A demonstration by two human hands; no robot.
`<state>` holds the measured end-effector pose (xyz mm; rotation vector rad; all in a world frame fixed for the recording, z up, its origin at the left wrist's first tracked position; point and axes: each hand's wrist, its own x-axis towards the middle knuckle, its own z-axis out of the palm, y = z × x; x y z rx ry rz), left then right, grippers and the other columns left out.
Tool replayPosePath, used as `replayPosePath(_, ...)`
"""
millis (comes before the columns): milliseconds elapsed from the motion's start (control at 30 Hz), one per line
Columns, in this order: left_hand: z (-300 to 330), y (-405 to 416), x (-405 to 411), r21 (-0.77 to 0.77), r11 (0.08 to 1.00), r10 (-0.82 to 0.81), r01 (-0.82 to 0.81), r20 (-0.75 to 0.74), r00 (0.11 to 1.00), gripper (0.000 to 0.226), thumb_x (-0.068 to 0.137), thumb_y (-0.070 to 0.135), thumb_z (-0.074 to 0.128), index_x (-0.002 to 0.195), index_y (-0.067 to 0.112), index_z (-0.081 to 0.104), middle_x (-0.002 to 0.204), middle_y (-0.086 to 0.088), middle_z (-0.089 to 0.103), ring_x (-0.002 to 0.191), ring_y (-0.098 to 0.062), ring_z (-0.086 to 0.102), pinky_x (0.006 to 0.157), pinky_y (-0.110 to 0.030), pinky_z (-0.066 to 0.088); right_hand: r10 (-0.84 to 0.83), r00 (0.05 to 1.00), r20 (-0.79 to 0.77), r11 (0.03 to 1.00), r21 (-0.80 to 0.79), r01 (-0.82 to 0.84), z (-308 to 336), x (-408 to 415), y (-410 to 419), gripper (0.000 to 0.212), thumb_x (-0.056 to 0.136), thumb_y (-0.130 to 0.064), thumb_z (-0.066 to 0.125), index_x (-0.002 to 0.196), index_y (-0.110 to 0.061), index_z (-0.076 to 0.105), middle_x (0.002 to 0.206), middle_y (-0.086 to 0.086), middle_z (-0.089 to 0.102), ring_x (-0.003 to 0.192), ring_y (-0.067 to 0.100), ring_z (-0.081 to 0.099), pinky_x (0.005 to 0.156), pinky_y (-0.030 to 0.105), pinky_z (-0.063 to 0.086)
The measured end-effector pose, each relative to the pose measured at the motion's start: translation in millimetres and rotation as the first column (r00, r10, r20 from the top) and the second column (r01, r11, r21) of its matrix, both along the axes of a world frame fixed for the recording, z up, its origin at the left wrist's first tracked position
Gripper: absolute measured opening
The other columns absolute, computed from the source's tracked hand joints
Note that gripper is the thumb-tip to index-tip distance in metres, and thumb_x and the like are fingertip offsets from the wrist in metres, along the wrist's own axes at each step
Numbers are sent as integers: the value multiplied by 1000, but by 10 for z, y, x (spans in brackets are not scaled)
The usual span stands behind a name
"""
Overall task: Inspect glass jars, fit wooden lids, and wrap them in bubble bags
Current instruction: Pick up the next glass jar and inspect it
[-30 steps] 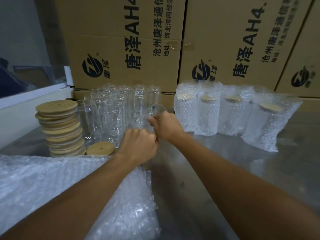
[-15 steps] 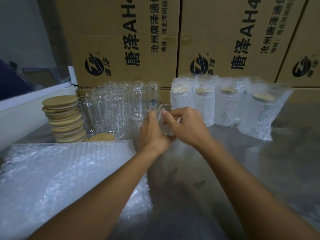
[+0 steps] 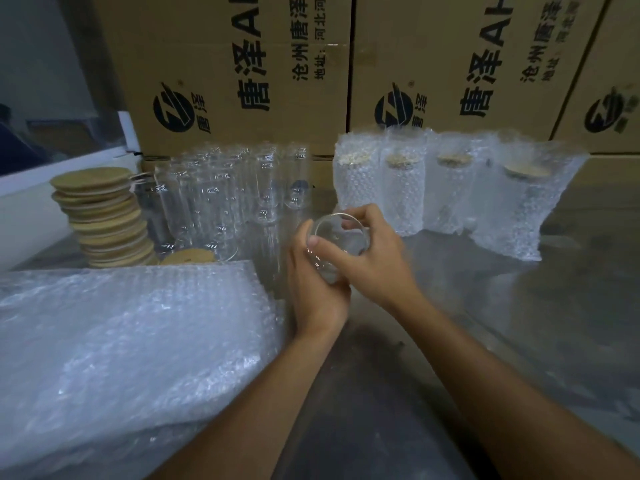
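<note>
Nearest me, lower left, the stack of bubble bags (image 3: 121, 341) lies flat on the table (image 3: 519, 341), w/ both forearms reaching over its right edge. Just past it, mid-frame, I've got one glass jar (image 3: 337, 244) held above the table, mouth tipped toward the camera. Left hand (image 3: 317, 289) cups the lower body from the left, fingers curled round it; right hand (image 3: 375, 251) grips the rim end, thumb across the near side, fingertips over the far lip. So both hands are grasping the jar, neither free. I read this as the inspect step, lid not yet on. To do it well, imo: turn the jar slowly btwn the hands, keep fingertips off the rim so chips show, check base & wall against the dull table, and keep it low over the table. Glass looks slick, so firm hold w/ the left. Farther left, the wooden lids (image 3: 104, 216) sit stacked, one loose lid (image 3: 188, 256) beside them. Behind, the bare jars (image 3: 225, 192) cluster; to the right, four wrapped jars (image 3: 443, 188) stand before cardboard boxes (image 3: 242, 64).
</note>
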<state>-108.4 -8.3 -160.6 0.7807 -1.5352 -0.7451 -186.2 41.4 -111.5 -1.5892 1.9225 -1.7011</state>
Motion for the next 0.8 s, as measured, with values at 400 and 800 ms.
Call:
replayPosePath(400,45,37,-4,-9,992,122,-123,-75,990,89,64,2,89,140,7,44,136,-9,52,127,-27,50,108,-41,41,47,985,164,991,-130,-26,-76,24,-53,29,109,-14,44,123,-10,69,115,7,73,77,8,60,78,37,49)
replayPosePath(800,20,96,-14,-54,982,186,-179,168,968,76,85,4,67,151,9,28,154,-14,34,142,-31,29,117,-40,25,56,997,57,998,-39,-54,-226,33,-60,43,93,-53,63,125,-32,43,120,-22,54,109,-9,55,94,13,43)
